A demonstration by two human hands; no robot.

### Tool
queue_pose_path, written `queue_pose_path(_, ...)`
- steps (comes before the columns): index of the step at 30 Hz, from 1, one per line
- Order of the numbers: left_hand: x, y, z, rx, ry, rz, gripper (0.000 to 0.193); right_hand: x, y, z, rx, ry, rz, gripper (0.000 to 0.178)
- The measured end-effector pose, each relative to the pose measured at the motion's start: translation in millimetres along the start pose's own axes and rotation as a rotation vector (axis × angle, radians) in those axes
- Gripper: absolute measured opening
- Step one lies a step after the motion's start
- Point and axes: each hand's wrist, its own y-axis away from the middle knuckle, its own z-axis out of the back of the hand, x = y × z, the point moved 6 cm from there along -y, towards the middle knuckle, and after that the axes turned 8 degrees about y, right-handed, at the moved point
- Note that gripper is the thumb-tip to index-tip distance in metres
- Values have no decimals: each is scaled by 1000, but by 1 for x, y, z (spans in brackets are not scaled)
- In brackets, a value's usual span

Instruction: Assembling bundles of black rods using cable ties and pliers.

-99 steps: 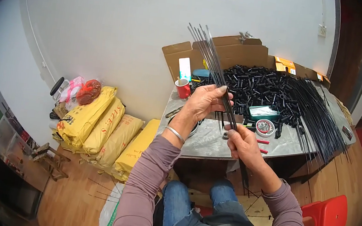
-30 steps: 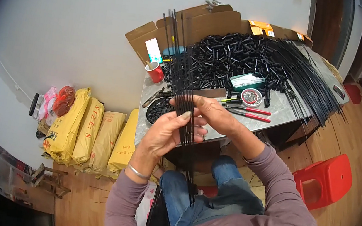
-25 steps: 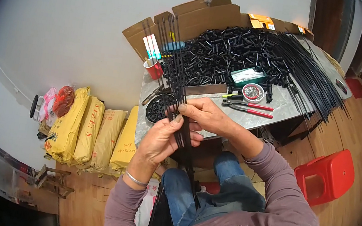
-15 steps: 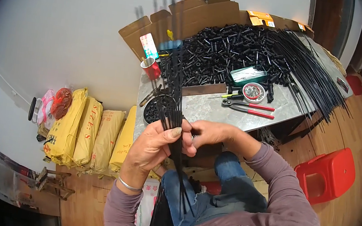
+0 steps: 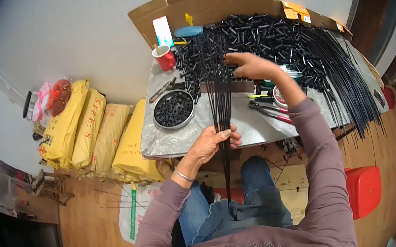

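Observation:
My left hand (image 5: 209,143) is closed round the lower part of a bundle of thin black rods (image 5: 220,106) in front of the table edge. The rods fan out upward over the table, and their lower ends narrow down toward my lap. Beside the upper part of the bundle is my right hand (image 5: 254,67), slightly blurred, with its fingers stretched toward the rods and apart. Whether it touches them I cannot tell. Behind both lies a heap of short black tubular pieces (image 5: 254,36), which blends with the rod tops.
On the grey table (image 5: 160,141) stand a round bowl (image 5: 173,128) of small black parts and a red mug (image 5: 166,60). Pincers with red handles (image 5: 272,112) lie right. Long black rods (image 5: 349,78) overhang the right edge. A red stool (image 5: 364,190) and yellow sacks (image 5: 65,126) flank the table.
The bundle has moved away from me, over the table. My right hand has left my left hand and moved up and right, toward the rods' far part. The view has shifted slightly.

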Motion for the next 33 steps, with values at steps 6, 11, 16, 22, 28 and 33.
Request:
queue_pose_path(6, 0, -8, 3, 38, -6, 66, 31, 58, 25, -54, 107, -1162, 120, 40)
queue_pose_path(11, -11, 4, -6, -161, -238, -295, 59, 73, 41, -57, 41, -1133, 130, 26)
queue_pose_path(16, -52, 13, -28, -255, -1382, -709, 102, 94, 77, -68, -52, -683, 205, 21)
queue_pose_path(22, -30, 20, -12, 82, -1763, -720, 105, 110, 99, -94, 81, -804, 298, 18)
queue_pose_path(28, -112, 54, -67, 208, -600, -582, 92, 102, 97, -93, 58, -749, 274, 20)
queue_pose_path(33, -107, 32, -85, -51, -418, -539, 25, 102, 91, -86, 128, -489, 296, 25)
